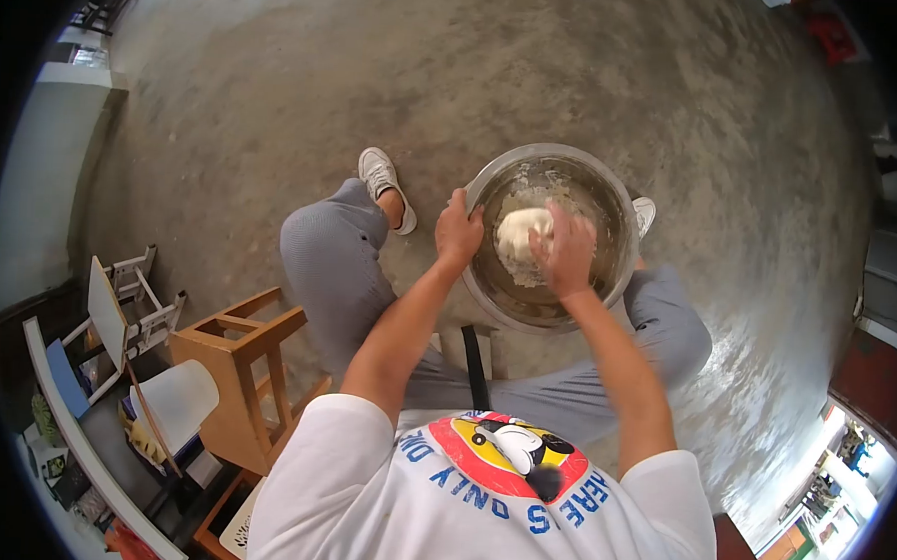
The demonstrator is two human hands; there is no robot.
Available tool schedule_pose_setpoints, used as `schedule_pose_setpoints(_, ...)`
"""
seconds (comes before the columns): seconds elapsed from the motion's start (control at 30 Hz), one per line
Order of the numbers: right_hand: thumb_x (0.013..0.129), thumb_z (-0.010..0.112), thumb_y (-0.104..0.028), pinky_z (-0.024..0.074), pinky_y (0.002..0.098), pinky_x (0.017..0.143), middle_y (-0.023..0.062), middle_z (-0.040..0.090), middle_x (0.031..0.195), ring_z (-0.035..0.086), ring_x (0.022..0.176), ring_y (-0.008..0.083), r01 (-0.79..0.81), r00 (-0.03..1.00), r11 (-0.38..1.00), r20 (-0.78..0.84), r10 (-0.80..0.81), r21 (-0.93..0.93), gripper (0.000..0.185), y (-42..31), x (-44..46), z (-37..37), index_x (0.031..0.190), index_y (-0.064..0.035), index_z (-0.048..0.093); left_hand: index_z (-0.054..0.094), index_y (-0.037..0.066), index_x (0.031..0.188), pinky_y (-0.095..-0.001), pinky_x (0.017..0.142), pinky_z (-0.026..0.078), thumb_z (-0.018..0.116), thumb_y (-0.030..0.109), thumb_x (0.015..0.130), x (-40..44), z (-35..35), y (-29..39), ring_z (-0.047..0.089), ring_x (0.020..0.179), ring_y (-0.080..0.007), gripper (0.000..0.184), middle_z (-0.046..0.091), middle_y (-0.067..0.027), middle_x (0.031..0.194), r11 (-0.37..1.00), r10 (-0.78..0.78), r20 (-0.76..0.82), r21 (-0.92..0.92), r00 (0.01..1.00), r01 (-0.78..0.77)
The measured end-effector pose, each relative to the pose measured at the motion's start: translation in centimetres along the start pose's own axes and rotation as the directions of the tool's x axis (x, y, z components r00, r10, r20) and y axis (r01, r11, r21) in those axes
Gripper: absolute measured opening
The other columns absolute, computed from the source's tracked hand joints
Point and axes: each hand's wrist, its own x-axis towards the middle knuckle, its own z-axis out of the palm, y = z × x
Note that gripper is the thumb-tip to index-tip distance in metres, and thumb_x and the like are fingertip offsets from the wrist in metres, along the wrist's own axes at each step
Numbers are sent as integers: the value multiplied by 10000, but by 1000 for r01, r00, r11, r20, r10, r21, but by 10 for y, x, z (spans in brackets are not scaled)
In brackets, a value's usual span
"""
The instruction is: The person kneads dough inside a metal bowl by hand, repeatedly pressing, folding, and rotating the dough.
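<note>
A wide metal bowl (pixel 480 281) rests between the person's knees, with white residue smeared on its inner surface. Inside it lies a pale lump of dough (pixel 516 233). My left hand (pixel 459 230) grips the bowl's left rim, fingers wrapped over the edge. Inside the bowl, my right hand (pixel 567 250) touches the right side of the dough; its fingers are bent and slightly apart, and partly blurred. What lies under the right palm is hidden.
A wooden stool (pixel 233 391) stands at the lower left, near a folding chair (pixel 110 310) and a cluttered shelf. Grey-clad legs flank the bowl, white shoes (pixel 381 172) on the concrete floor (pixel 478 61). A dark red surface (pixel 869 383) is at the right edge.
</note>
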Motion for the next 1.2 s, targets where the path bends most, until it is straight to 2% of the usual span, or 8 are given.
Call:
schedule_pose_setpoints(0.17,676,705,-177,372,541,980,133,572,1028,540,1075,324,-102,994,995,-39,102,-2,410,-23,-41,11,1080,-119,669,529,39,1084,-539,737,481,664,189,908,0,-1,4,634,899,-485,268,676,-265,903,999,-46,38,26,998,45)
schedule_pose_setpoints(0.4,753,606,-434,296,605,1091,138,579,1173,515,1202,329,41,999,973,35,-34,-229,499,-17,-39,41,1145,-126,641,524,30,1119,-540,709,478,658,140,900,-5,2,-6,619,886,-499,279,656,-283,893,1000,-15,31,-22,999,15)
schedule_pose_setpoints(0.5,754,604,-465,298,607,1088,134,587,1176,516,1208,319,111,989,984,108,-97,-136,522,-9,-38,55,1155,-132,644,531,22,1138,-534,702,479,662,121,894,-3,3,-3,615,882,-504,294,648,-289,891,999,-9,36,-49,999,11)
schedule_pose_setpoints(0.67,695,623,-446,422,493,910,88,568,834,568,856,272,174,979,973,129,-155,-152,352,4,14,64,837,-124,646,516,37,1037,-557,661,464,653,131,889,-4,6,-9,608,828,-511,223,636,-287,844,993,66,-5,-99,998,-66)
schedule_pose_setpoints(0.83,780,607,-421,424,468,825,91,646,826,608,861,281,53,963,975,269,7,-217,297,14,63,89,790,-136,689,532,29,1122,-508,681,485,661,114,898,-3,-2,-3,623,861,-493,272,651,-282,891,996,44,31,-85,999,-41)
schedule_pose_setpoints(0.97,858,570,-392,425,459,832,77,699,851,642,875,278,3,961,957,265,78,-291,294,9,75,91,770,-150,712,495,39,1035,-551,682,476,648,153,900,-9,3,-11,624,847,-497,234,650,-277,858,997,66,-8,-46,998,-66)
schedule_pose_setpoints(1.1,919,543,-382,425,487,853,83,702,953,635,969,281,39,924,982,381,35,-185,291,15,58,76,935,-138,699,499,46,1066,-565,718,478,652,183,903,2,2,-7,630,883,-490,263,664,-274,892,1000,7,-7,16,1000,-7)
schedule_pose_setpoints(1.2,911,561,-357,414,504,869,107,673,1028,604,1023,283,9,996,1000,90,-7,-28,273,6,13,37,1011,-130,675,501,49,1076,-565,734,482,663,189,896,-3,6,-9,633,892,-488,280,671,-271,901,1000,-8,7,15,1000,7)
